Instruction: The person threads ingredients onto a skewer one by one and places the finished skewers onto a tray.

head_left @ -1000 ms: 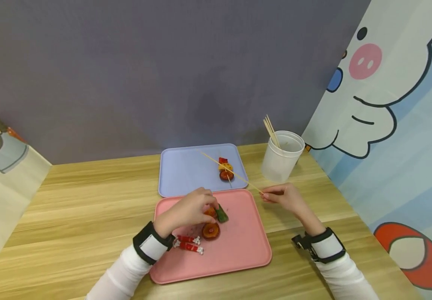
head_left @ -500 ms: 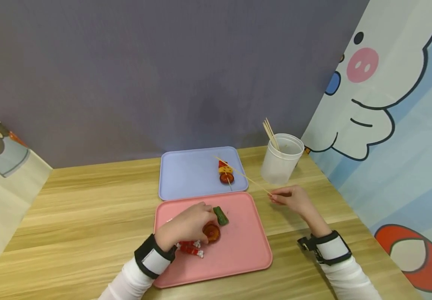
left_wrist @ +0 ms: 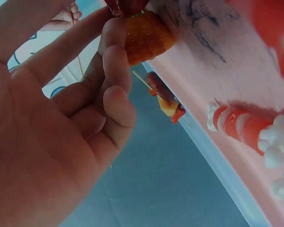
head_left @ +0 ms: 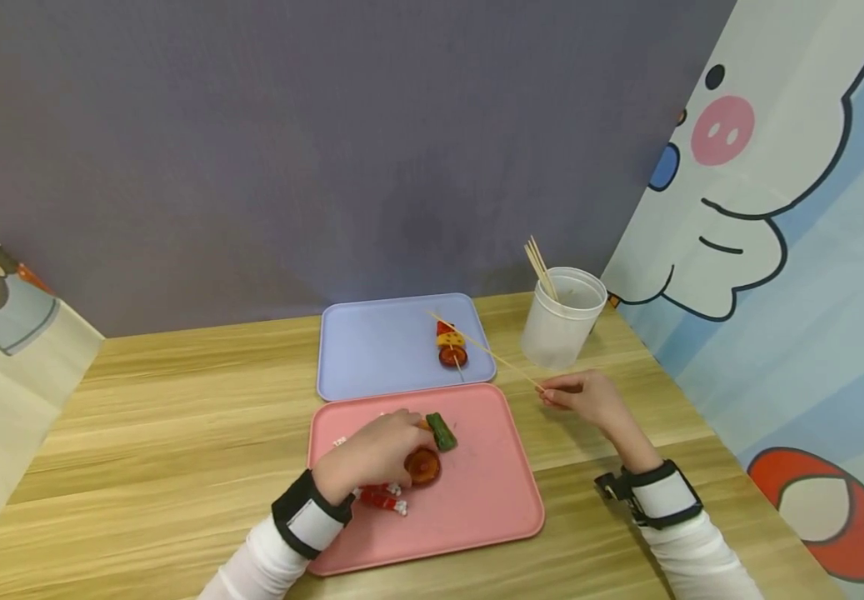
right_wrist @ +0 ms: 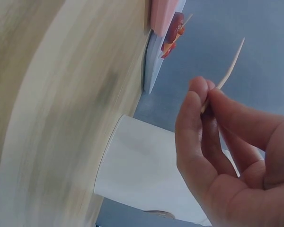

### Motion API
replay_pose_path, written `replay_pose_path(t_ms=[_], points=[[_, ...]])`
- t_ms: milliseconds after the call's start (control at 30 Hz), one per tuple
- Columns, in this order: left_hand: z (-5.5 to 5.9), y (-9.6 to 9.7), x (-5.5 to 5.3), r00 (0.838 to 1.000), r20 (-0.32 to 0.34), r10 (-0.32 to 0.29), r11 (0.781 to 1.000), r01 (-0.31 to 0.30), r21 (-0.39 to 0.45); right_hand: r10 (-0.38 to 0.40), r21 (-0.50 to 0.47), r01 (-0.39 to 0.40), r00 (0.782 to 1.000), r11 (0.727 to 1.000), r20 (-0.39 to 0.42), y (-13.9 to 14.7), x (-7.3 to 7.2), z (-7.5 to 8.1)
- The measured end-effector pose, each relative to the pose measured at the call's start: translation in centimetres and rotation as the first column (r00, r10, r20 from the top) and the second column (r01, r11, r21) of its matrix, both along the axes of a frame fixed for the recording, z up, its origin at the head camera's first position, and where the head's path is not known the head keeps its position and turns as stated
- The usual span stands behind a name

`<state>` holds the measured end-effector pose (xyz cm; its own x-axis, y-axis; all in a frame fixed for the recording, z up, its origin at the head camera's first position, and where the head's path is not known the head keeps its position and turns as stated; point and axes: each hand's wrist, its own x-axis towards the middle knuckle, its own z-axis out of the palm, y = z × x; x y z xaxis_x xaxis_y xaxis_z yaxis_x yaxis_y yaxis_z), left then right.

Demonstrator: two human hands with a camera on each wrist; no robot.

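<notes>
My left hand [head_left: 379,450] is over the pink tray [head_left: 476,517], its fingers and thumb gripping a round brown mushroom piece [head_left: 422,468]. Just beside those fingers lies an orange piece [left_wrist: 149,38], mostly covered by the hand in the head view. A green pepper piece [head_left: 441,432] lies just past the fingertips. My right hand [head_left: 585,402] pinches one end of a thin wooden skewer [head_left: 502,361] between thumb and fingers, right of the tray. Its bare far end points up and left over the blue tray.
On the blue tray [head_left: 372,350] lies a loaded skewer with red, yellow and brown pieces [head_left: 451,342]. A white tub [head_left: 561,329] with several skewers stands back right. Red-and-white bone-shaped pieces [head_left: 382,500] lie under and beside my left wrist. A grey partition [head_left: 289,167] rises behind.
My left hand has shifted from the orange piece near the green pepper down to the brown mushroom piece. My right hand has moved slightly right with the skewer.
</notes>
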<state>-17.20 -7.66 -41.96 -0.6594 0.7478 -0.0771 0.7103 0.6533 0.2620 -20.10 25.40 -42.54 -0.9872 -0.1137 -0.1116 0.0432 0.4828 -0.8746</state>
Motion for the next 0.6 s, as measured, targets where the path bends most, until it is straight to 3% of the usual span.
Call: replay_pose_path(t_ms=[267, 600], points=[[-0.31, 0.09, 0.08, 0.999, -0.041, -0.007, 1.000, 0.006, -0.029, -0.013, -0.006, 0.013, 1.000, 1.000, 0.008, 0.04, 0.02, -0.07], [0.03, -0.17, -0.19, 0.999, -0.043, 0.002, 0.999, 0.000, 0.037, -0.005, -0.006, 0.005, 1.000, 1.000, -0.012, 0.41, -0.19, -0.27]])
